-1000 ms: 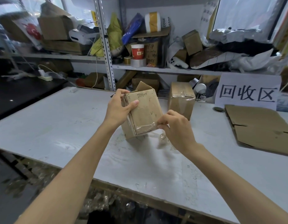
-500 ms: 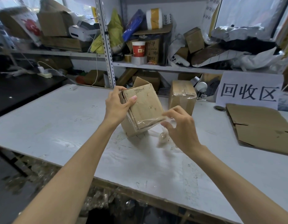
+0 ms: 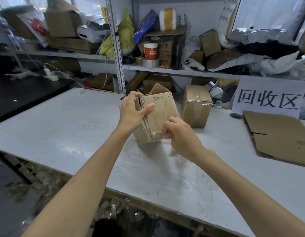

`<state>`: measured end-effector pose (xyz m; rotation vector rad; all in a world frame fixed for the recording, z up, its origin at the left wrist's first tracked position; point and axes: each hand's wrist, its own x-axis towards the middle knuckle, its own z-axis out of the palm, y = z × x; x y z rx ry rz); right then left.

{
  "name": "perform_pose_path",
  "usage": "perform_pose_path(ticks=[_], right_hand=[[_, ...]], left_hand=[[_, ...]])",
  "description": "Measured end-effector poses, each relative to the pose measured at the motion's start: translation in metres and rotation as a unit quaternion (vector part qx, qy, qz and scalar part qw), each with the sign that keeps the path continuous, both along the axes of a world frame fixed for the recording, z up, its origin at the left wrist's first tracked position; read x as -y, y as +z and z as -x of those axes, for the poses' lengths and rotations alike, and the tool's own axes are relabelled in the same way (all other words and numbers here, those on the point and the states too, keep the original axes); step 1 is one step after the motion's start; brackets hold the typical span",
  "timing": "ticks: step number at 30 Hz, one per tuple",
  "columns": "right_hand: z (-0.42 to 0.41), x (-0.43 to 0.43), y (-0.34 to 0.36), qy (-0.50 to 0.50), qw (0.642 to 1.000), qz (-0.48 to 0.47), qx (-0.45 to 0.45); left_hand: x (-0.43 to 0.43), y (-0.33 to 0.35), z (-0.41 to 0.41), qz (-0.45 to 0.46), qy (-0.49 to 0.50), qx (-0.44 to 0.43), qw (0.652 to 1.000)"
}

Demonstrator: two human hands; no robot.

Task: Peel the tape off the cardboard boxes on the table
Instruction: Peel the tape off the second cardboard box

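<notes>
The small brown cardboard box (image 3: 158, 117) with torn grey patches on its face sits tilted on the white tabletop (image 3: 62, 130), near the middle, one lower corner resting on the surface and an open flap sticking up at the back. I see my left hand (image 3: 133, 113) clamped on its upper left edge, thumb pressed across the front face and the other fingers wrapped behind. My right hand (image 3: 180, 135) is at the box's lower right corner, fingers curled in tight; it looks pinched on the clear glossy tape (image 3: 156, 134) that runs along the bottom of the front face, though I cannot tell exactly how much of the strip is between the fingertips. The two hands are close together, one on each side of the same box.

Just behind and to the right stands a second brown cardboard box wrapped in clear tape (image 3: 196, 105), upright and apart from the one I hold. Further right, a flattened sheet of brown cardboard (image 3: 276, 134) lies flat on the table near its far right side. Behind that a white paper sign with three large black characters (image 3: 269, 98) leans upright. A grey metal shelf (image 3: 165, 71) crowded with boxes, bags and tape rolls fills the background.
</notes>
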<state>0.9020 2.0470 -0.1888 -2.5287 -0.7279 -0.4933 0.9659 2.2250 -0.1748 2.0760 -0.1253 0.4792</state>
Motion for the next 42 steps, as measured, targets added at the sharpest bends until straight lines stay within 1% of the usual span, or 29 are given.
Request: perform_pose_path(ticks=[1,2,6,9,12,14,16,18,20,22,23,25,26,29,31,34,36,38,40,42], right_hand=[[0.003,0.000,0.000,0.025,0.999,0.029,0.005],[0.005,0.001,-0.001,0.042,0.998,0.036,0.013],[0.007,0.006,0.003,0.011,0.998,-0.061,0.015],[0.006,0.003,0.003,0.014,0.999,-0.040,0.004],[0.005,0.001,0.002,0.002,0.999,-0.049,-0.002],[0.004,0.001,0.002,-0.003,0.999,-0.031,-0.014],[0.003,0.003,0.000,0.016,0.999,-0.018,-0.025],[0.006,0.008,-0.003,0.038,0.999,-0.027,-0.025],[0.006,0.016,-0.005,0.014,0.997,-0.071,0.001],[0.008,0.020,-0.003,-0.044,0.988,-0.139,0.047],[0.009,0.019,-0.002,-0.068,0.983,-0.156,0.063],[0.010,0.015,-0.001,-0.089,0.982,-0.136,0.100],[0.011,0.012,0.000,-0.089,0.983,-0.120,0.104],[0.012,-0.003,0.004,-0.078,0.991,-0.107,0.037],[0.010,-0.015,0.003,-0.105,0.989,-0.102,0.031],[0.006,-0.026,0.001,-0.132,0.982,-0.134,0.002],[0.003,-0.026,-0.002,-0.123,0.979,-0.161,0.002],[0.003,-0.026,-0.002,-0.088,0.981,-0.167,0.042],[0.004,-0.024,-0.002,-0.030,0.985,-0.149,0.085],[0.004,-0.022,0.000,0.012,0.986,-0.109,0.127]], left_hand=[[0.000,0.001,0.000,0.002,0.008,0.002,1.000],[-0.001,0.002,-0.001,0.007,0.010,0.002,1.000],[-0.001,0.003,-0.001,0.024,-0.005,-0.009,1.000],[0.000,0.002,0.001,0.026,-0.003,-0.011,1.000],[0.001,0.001,0.003,0.030,-0.004,0.000,1.000],[0.003,-0.001,0.004,0.025,-0.001,0.011,1.000],[0.004,0.000,0.003,0.032,0.013,0.011,0.999],[0.003,0.003,0.001,0.041,0.019,0.001,0.999],[0.004,0.004,0.001,0.034,0.026,0.004,0.999],[0.008,0.004,0.003,0.023,0.044,0.015,0.999],[0.010,0.004,0.004,0.016,0.050,0.020,0.998],[0.013,0.005,0.004,0.006,0.045,0.020,0.999],[0.013,0.005,0.003,0.005,0.038,0.016,0.999],[0.013,0.005,0.002,-0.006,0.025,-0.006,1.000],[0.012,0.005,0.001,-0.032,0.017,-0.030,0.999],[0.002,0.004,0.002,-0.028,-0.067,-0.080,0.994],[-0.006,0.003,0.002,-0.008,-0.103,-0.092,0.990],[-0.010,0.003,0.002,0.004,-0.096,-0.082,0.992],[-0.009,0.005,0.001,-0.001,-0.087,-0.075,0.993],[-0.005,0.007,0.001,-0.005,-0.082,-0.075,0.994]])
